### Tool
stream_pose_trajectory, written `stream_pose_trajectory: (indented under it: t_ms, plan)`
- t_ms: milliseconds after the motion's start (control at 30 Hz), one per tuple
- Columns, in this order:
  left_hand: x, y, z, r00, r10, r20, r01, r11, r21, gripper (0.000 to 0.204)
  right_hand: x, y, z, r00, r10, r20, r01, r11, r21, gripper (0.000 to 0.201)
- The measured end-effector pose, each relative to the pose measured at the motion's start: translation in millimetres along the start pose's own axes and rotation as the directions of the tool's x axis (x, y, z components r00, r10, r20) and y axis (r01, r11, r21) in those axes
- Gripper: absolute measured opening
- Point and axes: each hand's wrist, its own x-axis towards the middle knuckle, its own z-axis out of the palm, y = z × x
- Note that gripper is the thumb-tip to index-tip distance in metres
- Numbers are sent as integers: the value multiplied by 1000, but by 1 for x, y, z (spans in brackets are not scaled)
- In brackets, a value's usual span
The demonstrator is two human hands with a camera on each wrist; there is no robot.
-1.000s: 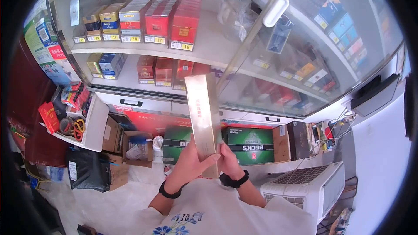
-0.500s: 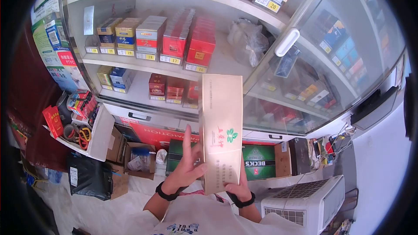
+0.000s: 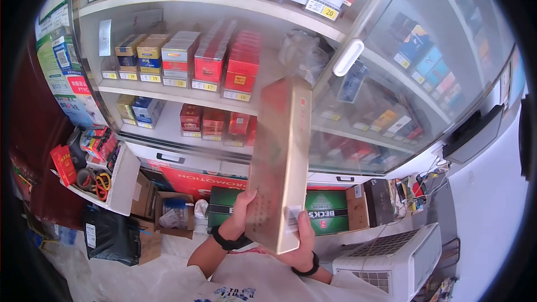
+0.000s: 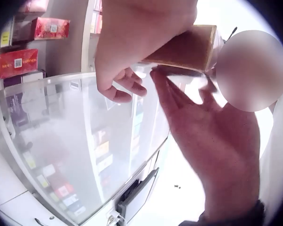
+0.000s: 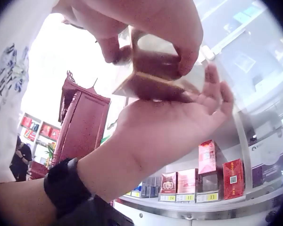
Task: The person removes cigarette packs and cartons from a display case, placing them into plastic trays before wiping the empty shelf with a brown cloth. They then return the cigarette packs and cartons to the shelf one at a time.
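A long gold cigarette carton (image 3: pixel 278 162) stands tilted up in front of my body, held at its lower end by both hands. My left hand (image 3: pixel 238 218) holds it from the left, thumb against its side, other fingers behind it. In the right wrist view the left palm (image 5: pixel 165 125) lies along the carton (image 5: pixel 155 66), its fingers bending past the edge. My right hand (image 3: pixel 301 246) grips the lower right corner, thumb beside a white barcode label (image 3: pixel 292 219). The left wrist view shows the right hand's fingers (image 4: pixel 165 92) at the carton's end (image 4: pixel 191 49).
A glass-door cabinet with shelves (image 3: pixel 224 0) of cigarette packs stands ahead, its sliding door handle (image 3: pixel 348 57) at right. Green beer boxes (image 3: pixel 327 210) sit below. At left are a white bin of tools (image 3: pixel 126 176) and a black bag (image 3: pixel 112 235); an air conditioner unit (image 3: pixel 391 257) is at right.
The carton has turned in my hands: its broad face with the green leaf logo has swung out of sight, and a narrow side and the labelled end now show. The left forefinger no longer points up.
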Motion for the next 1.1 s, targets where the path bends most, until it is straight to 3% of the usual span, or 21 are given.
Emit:
stream_pose_trajectory:
  t_ms: [33,100,167,233,267,333,367,433,467,533,567,633,700,767,800,867,900,967,1033,1100]
  plan:
    - [13,-34,-31,998,39,59,-40,999,18,67,1,0,5,1000,5,-23,-5,1000,8,108]
    - [11,10,38,997,-46,58,53,992,-116,72,9,5,15,997,5,-72,-2,1000,30,101]
    - [15,44,76,981,95,169,-84,994,-71,70,36,-13,6,988,150,38,-152,987,51,91]
    - [27,34,59,953,171,250,-171,985,-23,70,49,-3,6,998,-57,14,58,998,-28,92]
    - [23,34,55,980,125,155,-119,992,-45,68,53,2,6,987,-160,9,160,985,-71,93]
    - [18,43,56,999,28,-37,-31,994,-100,66,59,10,4,995,-101,3,100,994,40,90]
    - [26,41,45,999,43,20,-40,987,-157,61,60,15,6,998,-62,-24,65,992,109,87]
    - [33,59,65,992,31,-126,-37,998,-50,61,63,21,8,998,64,-30,-54,966,254,84]
    - [38,65,72,980,31,-198,-31,1000,2,61,69,23,8,997,82,-11,-78,972,220,84]
    - [54,60,60,958,176,-225,-163,984,73,58,86,29,9,992,122,22,-124,981,147,85]
    - [61,58,53,941,239,-239,-208,967,151,57,89,34,15,982,186,-13,-180,962,205,81]
    - [67,64,57,896,379,-233,-307,906,291,57,106,46,20,984,161,-77,-140,964,225,76]
    - [66,76,74,834,518,-191,-413,814,408,58,130,52,26,981,145,-126,-108,958,266,67]
    - [65,85,79,774,616,-146,-458,705,542,58,151,60,29,989,84,-125,-69,991,116,70]
    - [64,89,77,744,665,-62,-439,557,705,56,157,63,31,991,55,-120,-51,998,38,72]
    - [65,99,72,693,708,137,-360,176,916,53,166,78,39,987,86,-136,-72,992,104,70]
    - [66,101,72,649,737,191,-323,40,945,51,170,79,41,981,149,-124,-128,979,160,68]
    - [70,101,67,625,738,255,-302,-72,951,51,177,74,42,945,319,-73,-287,914,285,65]
    - [76,101,64,578,749,324,-297,-177,938,53,185,77,45,936,344,-79,-311,910,275,62]
    - [83,101,62,507,764,399,-309,-271,912,56,191,90,52,968,182,-171,-165,981,106,61]
